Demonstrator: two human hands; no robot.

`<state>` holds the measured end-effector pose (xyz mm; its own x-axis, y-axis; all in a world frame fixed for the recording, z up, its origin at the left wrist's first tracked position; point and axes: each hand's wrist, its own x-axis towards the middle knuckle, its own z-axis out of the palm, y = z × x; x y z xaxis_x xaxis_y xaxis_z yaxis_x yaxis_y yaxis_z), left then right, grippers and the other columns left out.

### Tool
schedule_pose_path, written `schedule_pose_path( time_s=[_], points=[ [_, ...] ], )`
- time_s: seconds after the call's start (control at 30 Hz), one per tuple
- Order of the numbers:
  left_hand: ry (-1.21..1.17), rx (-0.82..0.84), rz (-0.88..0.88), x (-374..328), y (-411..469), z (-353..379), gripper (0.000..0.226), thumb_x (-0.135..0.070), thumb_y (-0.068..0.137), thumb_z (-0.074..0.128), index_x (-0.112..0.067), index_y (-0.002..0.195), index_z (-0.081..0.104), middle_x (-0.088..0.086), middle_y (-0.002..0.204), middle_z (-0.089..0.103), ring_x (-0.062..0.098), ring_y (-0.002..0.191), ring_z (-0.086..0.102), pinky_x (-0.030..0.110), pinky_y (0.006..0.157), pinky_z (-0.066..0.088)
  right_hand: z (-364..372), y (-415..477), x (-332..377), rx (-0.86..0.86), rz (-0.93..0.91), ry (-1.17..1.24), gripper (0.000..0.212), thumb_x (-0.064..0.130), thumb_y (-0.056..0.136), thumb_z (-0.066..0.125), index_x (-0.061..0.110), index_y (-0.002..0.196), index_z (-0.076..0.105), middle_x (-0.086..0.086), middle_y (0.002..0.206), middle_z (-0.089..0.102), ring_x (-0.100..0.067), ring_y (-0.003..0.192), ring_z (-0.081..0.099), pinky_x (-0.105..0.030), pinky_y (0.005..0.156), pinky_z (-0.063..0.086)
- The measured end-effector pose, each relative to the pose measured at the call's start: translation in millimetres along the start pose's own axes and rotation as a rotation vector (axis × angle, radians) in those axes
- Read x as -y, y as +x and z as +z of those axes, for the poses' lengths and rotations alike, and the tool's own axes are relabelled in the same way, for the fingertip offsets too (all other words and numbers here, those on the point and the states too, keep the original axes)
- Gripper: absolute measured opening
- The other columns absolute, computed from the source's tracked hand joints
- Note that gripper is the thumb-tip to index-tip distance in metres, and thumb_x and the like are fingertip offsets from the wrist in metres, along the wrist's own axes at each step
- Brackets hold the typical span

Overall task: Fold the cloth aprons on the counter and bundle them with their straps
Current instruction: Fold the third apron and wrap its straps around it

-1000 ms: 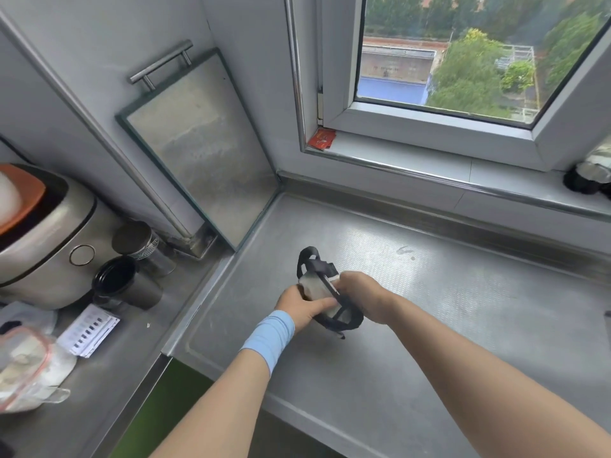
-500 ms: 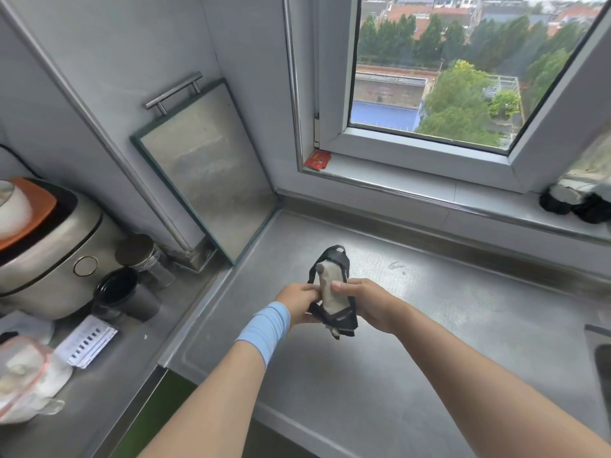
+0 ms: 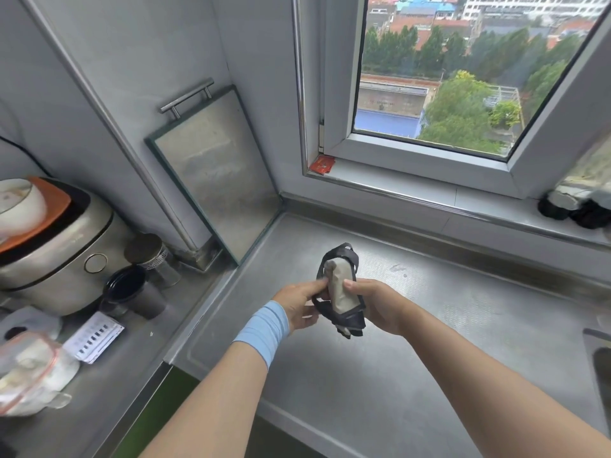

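Note:
A small rolled beige apron bundle (image 3: 341,285) wrapped in dark straps is held upright above the steel counter (image 3: 446,312). My right hand (image 3: 380,305) grips the bundle from the right, thumb across its front. My left hand (image 3: 297,304), with a light blue wristband, pinches the dark strap at the bundle's left side. A strap loop arches over the top of the bundle, and dark strap ends hang below it.
A framed metal board (image 3: 215,173) leans in the corner. A rice cooker (image 3: 49,246), two dark cups (image 3: 132,292) and bagged items (image 3: 29,375) crowd the left counter. Dark bundles (image 3: 575,206) lie on the window sill at right. A sink edge (image 3: 595,342) shows at far right.
The bundle has turned from lying sideways to standing upright between my hands. The camera view has tilted up, showing more of the window.

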<state>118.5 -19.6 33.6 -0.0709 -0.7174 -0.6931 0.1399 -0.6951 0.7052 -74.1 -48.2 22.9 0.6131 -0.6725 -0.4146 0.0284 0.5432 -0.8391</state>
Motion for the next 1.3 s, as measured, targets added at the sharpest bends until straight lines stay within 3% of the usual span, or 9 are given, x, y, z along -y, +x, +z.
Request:
schedule_pose_path(
  time_s=[0.2,0.3,0.43,0.63,0.83,1.0,1.13,1.23,1.3],
  points=[
    [0.160,-0.075,0.083,0,3,-6,0.007,-0.028,0.089,0.067,-0.024,0.085,0.069,-0.006,0.078,0.069,0.007,0.062,0.067,0.023,0.060,0.038,2,2,-5,-0.018,0.047,0.088,0.044,0.029,0.098,0.049,-0.003,0.128,0.057,-0.023,0.115,0.067,-0.035,0.098,0.067,-0.040,0.081,0.053],
    [0.082,-0.100,0.055,2,5,-8,0.017,-0.023,0.096,0.053,-0.020,0.084,0.065,0.000,0.082,0.068,0.009,0.065,0.065,0.023,0.057,0.040,5,10,-7,-0.225,0.080,0.010,0.036,0.024,0.099,0.056,-0.005,0.121,0.059,-0.023,0.099,0.072,-0.034,0.084,0.071,-0.042,0.076,0.056],
    [0.139,-0.035,0.076,22,14,-6,0.021,-0.025,0.102,0.044,-0.020,0.095,0.064,0.001,0.089,0.066,0.012,0.076,0.061,0.024,0.061,0.048,15,23,-23,-0.519,0.031,-0.365,0.036,0.033,0.085,0.073,0.032,0.108,0.046,-0.010,0.092,0.073,-0.028,0.069,0.071,-0.028,0.047,0.049],
    [-0.032,-0.007,0.027,56,33,-8,0.018,-0.016,0.100,0.050,-0.011,0.107,0.066,0.008,0.092,0.068,0.016,0.078,0.064,0.024,0.064,0.054,17,35,-51,-0.476,-0.052,-0.771,0.018,0.018,0.091,0.053,0.032,0.082,0.059,-0.003,0.070,0.069,-0.025,0.059,0.065,-0.036,0.055,0.054],
    [0.044,-0.071,0.026,76,54,-3,0.024,-0.007,0.094,0.059,-0.004,0.117,0.065,0.010,0.097,0.070,0.019,0.085,0.066,0.031,0.076,0.055,19,30,-62,-0.364,0.009,-0.515,0.029,0.019,0.076,0.046,0.025,0.084,0.074,-0.001,0.060,0.066,-0.016,0.051,0.061,-0.028,0.053,0.049],
    [0.047,-0.042,0.029,79,58,0,0.028,0.009,0.092,0.050,-0.007,0.109,0.067,0.015,0.097,0.070,0.021,0.078,0.069,0.032,0.077,0.057,8,31,-68,-0.404,0.029,-0.528,0.007,0.017,0.084,0.069,0.016,0.088,0.075,-0.004,0.071,0.074,-0.011,0.051,0.064,-0.026,0.055,0.053],
    [0.085,-0.195,0.045,73,59,6,0.031,0.011,0.084,0.049,-0.013,0.083,0.068,0.012,0.075,0.071,0.025,0.060,0.067,0.050,0.081,0.058,2,40,-69,-0.388,0.045,-0.592,0.005,0.023,0.083,0.074,0.019,0.082,0.077,0.001,0.069,0.074,-0.007,0.054,0.062,-0.028,0.063,0.052],
    [0.241,-0.462,0.103,66,54,4,0.031,0.005,0.080,0.043,-0.014,0.074,0.067,0.003,0.072,0.070,0.022,0.058,0.068,0.025,0.060,0.058,-1,41,-65,-0.431,0.028,-0.583,0.013,0.021,0.087,0.070,0.019,0.077,0.077,-0.002,0.072,0.074,-0.013,0.063,0.064,-0.033,0.066,0.053],
    [0.256,-0.551,0.095,63,53,-4,0.035,0.004,0.082,0.038,-0.016,0.078,0.066,0.002,0.084,0.073,0.022,0.071,0.069,0.027,0.068,0.058,-4,38,-60,-0.444,0.018,-0.505,0.013,0.018,0.090,0.067,0.016,0.081,0.077,-0.008,0.078,0.075,-0.017,0.066,0.066,-0.031,0.063,0.053]
  ],
)
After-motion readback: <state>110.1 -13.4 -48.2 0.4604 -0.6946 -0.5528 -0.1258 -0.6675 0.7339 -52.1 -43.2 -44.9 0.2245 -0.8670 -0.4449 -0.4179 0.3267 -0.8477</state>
